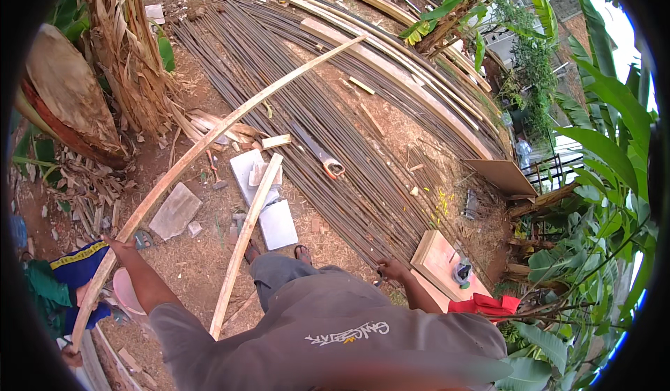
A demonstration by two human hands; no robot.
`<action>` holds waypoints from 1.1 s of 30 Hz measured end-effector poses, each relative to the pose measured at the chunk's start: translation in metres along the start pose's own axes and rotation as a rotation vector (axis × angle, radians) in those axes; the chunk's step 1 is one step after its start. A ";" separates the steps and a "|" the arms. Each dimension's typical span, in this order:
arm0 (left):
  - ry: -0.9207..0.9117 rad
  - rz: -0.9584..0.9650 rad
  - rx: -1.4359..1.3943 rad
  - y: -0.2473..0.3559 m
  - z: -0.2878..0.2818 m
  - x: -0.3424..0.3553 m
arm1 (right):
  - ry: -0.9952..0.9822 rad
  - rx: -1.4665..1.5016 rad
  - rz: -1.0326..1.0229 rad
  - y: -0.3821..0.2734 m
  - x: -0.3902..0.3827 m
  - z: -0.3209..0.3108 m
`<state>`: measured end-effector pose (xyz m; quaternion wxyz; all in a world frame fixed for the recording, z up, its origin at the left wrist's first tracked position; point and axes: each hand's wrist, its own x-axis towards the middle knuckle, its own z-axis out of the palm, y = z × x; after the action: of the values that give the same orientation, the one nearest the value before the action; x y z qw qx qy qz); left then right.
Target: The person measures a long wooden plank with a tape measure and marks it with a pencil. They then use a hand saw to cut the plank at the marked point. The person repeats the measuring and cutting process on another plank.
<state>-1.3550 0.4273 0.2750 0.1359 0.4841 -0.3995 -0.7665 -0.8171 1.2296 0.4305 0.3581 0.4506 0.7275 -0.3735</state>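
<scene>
A long, narrow wooden batten (230, 120) runs from the lower left up across the rods. My left hand (121, 247) grips it near its lower end, at the left. Farther down, another person's hand (71, 355) also touches this batten. My right hand (393, 270) is closed beside the wooden boards, around a small dark thing I cannot make out. A second, shorter batten (244, 244) slants past my left leg, its upper end beside pale blocks (278, 225). A handsaw (322, 157) with an orange-edged handle lies on the steel rods (283, 94).
A stack of wooden boards (434, 251) carries a plastic-wrapped item (462, 272), with red cloth (485, 305) nearby. A hammer (216, 171) and a stone slab (176, 211) lie on the ground. Banana trunks (129, 56) stand at left. A pink basin (125, 292) sits beside the other person.
</scene>
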 end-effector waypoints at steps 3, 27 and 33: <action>0.048 0.030 -0.040 -0.023 0.004 0.044 | 0.047 0.044 0.137 0.030 -0.020 0.005; 0.006 -0.137 -0.735 -0.202 -0.208 -0.193 | -0.053 -0.123 -0.243 -0.109 0.091 0.034; 0.071 -0.107 -0.899 -0.233 -0.243 -0.257 | -0.355 -0.137 -0.313 -0.222 0.157 0.025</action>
<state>-0.9797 0.6134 0.2132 0.3063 0.4229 0.0036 -0.8529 -1.0699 1.1989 0.3331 0.4477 0.2345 0.7377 -0.4476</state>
